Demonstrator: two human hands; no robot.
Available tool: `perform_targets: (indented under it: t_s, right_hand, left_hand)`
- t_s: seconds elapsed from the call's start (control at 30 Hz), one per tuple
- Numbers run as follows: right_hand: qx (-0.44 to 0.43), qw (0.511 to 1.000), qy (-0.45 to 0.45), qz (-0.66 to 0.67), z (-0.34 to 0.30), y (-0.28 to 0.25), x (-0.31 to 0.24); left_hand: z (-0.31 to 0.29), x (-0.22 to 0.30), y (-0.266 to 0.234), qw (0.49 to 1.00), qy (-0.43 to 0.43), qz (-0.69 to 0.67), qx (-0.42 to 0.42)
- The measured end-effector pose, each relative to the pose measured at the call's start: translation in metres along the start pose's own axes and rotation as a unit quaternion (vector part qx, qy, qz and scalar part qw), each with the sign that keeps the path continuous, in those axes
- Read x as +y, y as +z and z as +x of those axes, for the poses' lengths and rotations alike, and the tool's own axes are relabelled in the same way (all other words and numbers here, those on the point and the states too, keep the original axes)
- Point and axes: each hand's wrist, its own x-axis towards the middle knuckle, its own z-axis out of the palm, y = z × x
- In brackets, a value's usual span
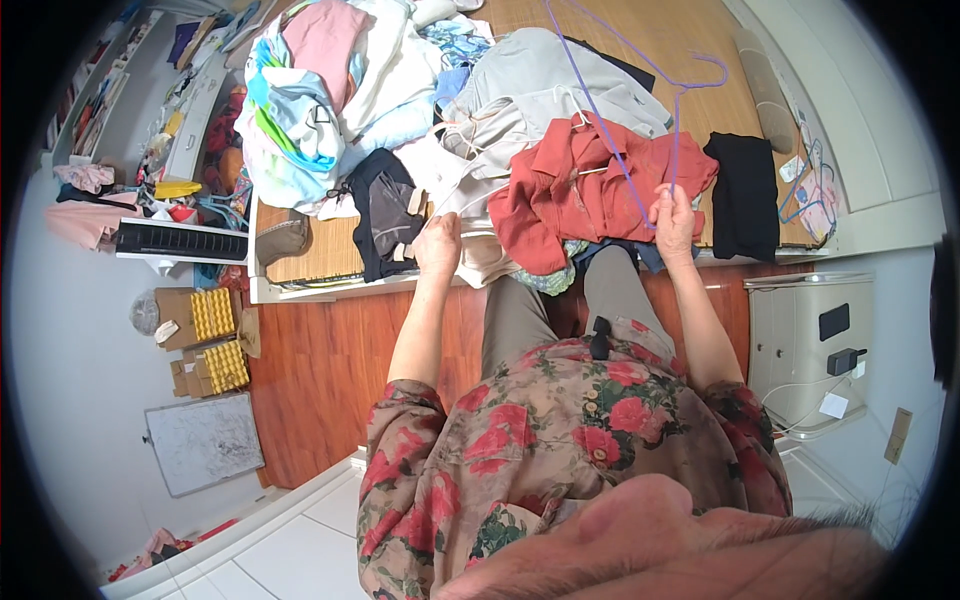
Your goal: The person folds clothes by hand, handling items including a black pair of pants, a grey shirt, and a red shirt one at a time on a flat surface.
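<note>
A purple hanger [640, 90] is held up by the right hand [673, 215], whose fingers are closed round its lower corner, directly above the red shirt [580, 185]. The shirt lies crumpled on the bed [310, 255], at the near edge, with a white hanger [585, 125] resting on its collar. The left hand [437, 245] is closed on the edge of a beige garment [480, 215] just left of the shirt. A black cloth [742, 195] lies flat to the right of the shirt, and a heap of pale clothes [330, 90] is piled beyond it to the left.

For the hanging to go well, the shirt would best be spread flat first, the collar found, and the hanger slid in one shoulder at a time, so that nothing is snagged on the white hanger.
</note>
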Motion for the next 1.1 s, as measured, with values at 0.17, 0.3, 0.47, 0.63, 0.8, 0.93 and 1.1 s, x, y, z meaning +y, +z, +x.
perform_targets:
  t_s: [0.17,0.3,0.47,0.63,0.8,0.93,1.1]
  right_hand:
    - [0.002,0.997,0.056,0.048,-0.002,0.003,-0.016]
    - [-0.015,0.99,0.102,0.095,-0.007,0.009,-0.008]
    - [-0.032,0.981,0.136,0.137,-0.02,0.007,-0.011]
    - [-0.05,0.971,0.189,0.141,-0.044,-0.006,-0.004]
    - [-0.053,0.963,0.228,0.132,-0.064,0.002,0.003]
    - [-0.063,0.959,0.223,0.161,-0.06,0.01,-0.008]
    - [0.088,0.945,0.223,0.224,-0.054,-0.031,0.015]
  left_hand:
    - [-0.002,0.001,0.008,1.0,-0.018,-0.01,-0.016]
    - [0.016,0.023,0.026,0.995,0.052,-0.089,-0.005]
    - [0.065,0.062,0.053,0.979,-0.011,-0.203,0.004]
    - [0.079,0.091,0.075,0.971,0.016,-0.137,-0.196]
    - [0.056,0.126,0.08,0.989,-0.03,-0.06,-0.133]
    - [0.065,0.114,0.082,0.984,-0.021,-0.15,-0.099]
    - [0.072,0.144,0.055,0.856,-0.064,-0.495,-0.136]
